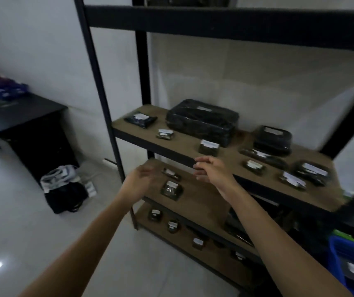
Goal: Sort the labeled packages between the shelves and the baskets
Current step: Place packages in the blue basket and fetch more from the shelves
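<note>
A black metal rack with brown boards holds several dark wrapped packages with white labels. On the upper board [184, 144] lie a large black bundle [201, 120], a flat black pouch [140, 119], a round-cornered pack [272, 139] and several small packs, one at the front [209, 146]. The middle board carries a small labeled package [171, 189]. My left hand [142, 176] hovers blurred, fingers loosely curled, holding nothing, just left of that package. My right hand [211, 169] is at the front edge of the upper board, fingers bent, nothing visible in them.
A blue basket [335, 260] with labeled packages stands at the lower right beside the rack. A black bag [64, 194] sits on the pale tiled floor by a black desk [21, 116]. The lowest board [184, 239] holds several small packs.
</note>
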`<move>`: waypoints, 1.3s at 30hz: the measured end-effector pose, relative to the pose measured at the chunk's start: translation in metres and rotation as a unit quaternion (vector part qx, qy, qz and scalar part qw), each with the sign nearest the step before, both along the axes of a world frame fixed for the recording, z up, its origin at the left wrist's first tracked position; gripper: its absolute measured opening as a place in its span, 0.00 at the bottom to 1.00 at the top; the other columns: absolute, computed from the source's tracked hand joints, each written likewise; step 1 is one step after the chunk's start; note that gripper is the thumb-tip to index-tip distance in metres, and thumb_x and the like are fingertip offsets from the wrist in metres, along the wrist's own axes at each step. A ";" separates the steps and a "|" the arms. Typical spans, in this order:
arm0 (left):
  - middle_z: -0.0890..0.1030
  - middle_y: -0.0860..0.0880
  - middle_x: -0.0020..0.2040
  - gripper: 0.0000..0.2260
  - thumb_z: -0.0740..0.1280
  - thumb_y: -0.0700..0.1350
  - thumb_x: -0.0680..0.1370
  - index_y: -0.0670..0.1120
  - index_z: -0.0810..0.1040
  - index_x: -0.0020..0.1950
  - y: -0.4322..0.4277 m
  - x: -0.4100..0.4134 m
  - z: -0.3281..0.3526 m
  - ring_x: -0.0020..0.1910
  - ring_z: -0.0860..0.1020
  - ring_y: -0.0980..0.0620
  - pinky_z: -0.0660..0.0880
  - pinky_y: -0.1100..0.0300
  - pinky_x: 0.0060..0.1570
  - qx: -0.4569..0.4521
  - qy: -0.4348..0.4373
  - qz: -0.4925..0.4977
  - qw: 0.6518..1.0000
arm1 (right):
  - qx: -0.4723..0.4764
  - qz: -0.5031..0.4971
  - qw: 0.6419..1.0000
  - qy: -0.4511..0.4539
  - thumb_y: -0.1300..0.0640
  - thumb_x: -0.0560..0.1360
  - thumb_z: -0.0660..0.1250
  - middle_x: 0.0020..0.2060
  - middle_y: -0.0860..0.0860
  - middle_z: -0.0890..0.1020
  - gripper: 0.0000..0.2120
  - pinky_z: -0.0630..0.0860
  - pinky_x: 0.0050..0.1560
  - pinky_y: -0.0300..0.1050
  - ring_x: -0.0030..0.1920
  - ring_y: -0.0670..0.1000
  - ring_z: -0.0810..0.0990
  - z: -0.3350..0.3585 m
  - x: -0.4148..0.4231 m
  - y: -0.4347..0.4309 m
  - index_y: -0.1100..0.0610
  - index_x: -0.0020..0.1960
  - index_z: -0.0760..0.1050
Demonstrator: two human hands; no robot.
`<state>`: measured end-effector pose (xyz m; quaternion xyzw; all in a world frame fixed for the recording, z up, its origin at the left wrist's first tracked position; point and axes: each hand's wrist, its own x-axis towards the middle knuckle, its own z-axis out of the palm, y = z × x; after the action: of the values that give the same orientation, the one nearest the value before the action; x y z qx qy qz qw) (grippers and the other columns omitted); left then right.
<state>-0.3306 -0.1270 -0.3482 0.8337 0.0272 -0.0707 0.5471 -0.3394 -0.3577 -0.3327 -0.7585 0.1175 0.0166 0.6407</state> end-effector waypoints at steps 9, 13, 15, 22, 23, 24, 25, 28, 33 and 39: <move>0.79 0.50 0.56 0.12 0.65 0.43 0.78 0.49 0.76 0.61 0.092 0.111 0.003 0.54 0.77 0.51 0.75 0.51 0.57 0.007 0.018 0.076 0.997 | 0.025 0.001 0.999 0.026 0.58 0.80 0.64 0.50 0.52 0.81 0.06 0.82 0.54 0.48 0.50 0.49 0.83 -0.001 0.123 0.096 0.54 0.55 0.78; 0.79 0.51 0.55 0.11 0.66 0.43 0.78 0.49 0.76 0.60 0.106 0.165 0.002 0.51 0.77 0.53 0.74 0.56 0.49 0.001 -0.007 0.055 0.998 | 0.031 -0.007 0.999 0.024 0.59 0.80 0.64 0.50 0.51 0.81 0.08 0.82 0.50 0.43 0.50 0.49 0.82 -0.005 0.166 0.121 0.56 0.58 0.77; 0.79 0.54 0.54 0.11 0.66 0.44 0.77 0.50 0.76 0.60 0.108 0.193 0.005 0.52 0.77 0.54 0.74 0.56 0.50 0.007 -0.021 0.029 0.999 | 0.032 -0.013 0.999 0.018 0.58 0.79 0.64 0.51 0.50 0.80 0.08 0.81 0.51 0.43 0.51 0.48 0.81 -0.006 0.189 0.134 0.55 0.58 0.76; 0.80 0.51 0.53 0.10 0.67 0.39 0.76 0.47 0.77 0.57 0.125 0.301 0.005 0.52 0.79 0.52 0.73 0.65 0.45 -0.023 -0.026 -0.075 0.997 | -0.037 -0.085 0.996 0.016 0.54 0.76 0.67 0.58 0.46 0.78 0.14 0.75 0.63 0.50 0.58 0.48 0.77 -0.011 0.265 0.179 0.49 0.62 0.74; 0.81 0.50 0.52 0.09 0.66 0.38 0.76 0.48 0.78 0.54 0.126 0.314 0.008 0.52 0.79 0.53 0.73 0.65 0.47 -0.028 -0.030 -0.086 0.995 | -0.051 -0.090 0.995 0.013 0.53 0.76 0.67 0.59 0.47 0.78 0.16 0.74 0.63 0.49 0.59 0.48 0.77 -0.011 0.276 0.182 0.50 0.63 0.73; 0.81 0.49 0.52 0.09 0.67 0.37 0.76 0.50 0.77 0.51 0.126 0.328 0.010 0.53 0.79 0.52 0.74 0.63 0.51 -0.036 -0.037 -0.099 0.994 | -0.059 -0.100 0.993 0.009 0.54 0.76 0.67 0.58 0.47 0.78 0.18 0.73 0.63 0.47 0.59 0.48 0.76 -0.010 0.286 0.185 0.52 0.65 0.73; 0.81 0.48 0.53 0.10 0.67 0.37 0.76 0.53 0.76 0.49 0.126 0.340 0.012 0.54 0.79 0.50 0.74 0.59 0.56 -0.026 -0.041 -0.107 0.993 | -0.060 -0.115 0.992 0.007 0.55 0.76 0.67 0.57 0.47 0.78 0.18 0.72 0.62 0.45 0.58 0.47 0.76 -0.008 0.295 0.189 0.54 0.66 0.72; 0.80 0.50 0.54 0.09 0.67 0.42 0.76 0.49 0.75 0.55 0.124 0.369 0.010 0.55 0.77 0.51 0.73 0.53 0.60 0.027 -0.065 -0.136 0.988 | -0.058 -0.153 0.986 0.022 0.55 0.75 0.68 0.59 0.48 0.79 0.20 0.73 0.65 0.49 0.59 0.48 0.77 -0.013 0.316 0.200 0.53 0.67 0.72; 0.78 0.47 0.61 0.23 0.66 0.49 0.74 0.47 0.71 0.68 0.127 0.387 0.003 0.60 0.76 0.45 0.72 0.56 0.58 0.102 -0.025 -0.193 0.976 | -0.048 -0.208 0.976 0.045 0.55 0.76 0.67 0.56 0.49 0.81 0.17 0.74 0.59 0.46 0.56 0.49 0.78 -0.026 0.337 0.210 0.53 0.65 0.73; 0.79 0.48 0.61 0.18 0.65 0.48 0.77 0.48 0.75 0.67 0.128 0.399 -0.001 0.60 0.75 0.46 0.69 0.60 0.55 0.077 -0.024 -0.204 0.976 | 0.047 -0.256 0.961 0.092 0.52 0.77 0.67 0.52 0.53 0.82 0.11 0.79 0.53 0.47 0.51 0.52 0.80 -0.022 0.357 0.213 0.56 0.55 0.78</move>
<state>0.0686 0.0008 -0.3491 0.8625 -0.1518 -0.1584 0.4560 0.0177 -0.1447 -0.3546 -0.6676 0.3653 -0.0726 0.6446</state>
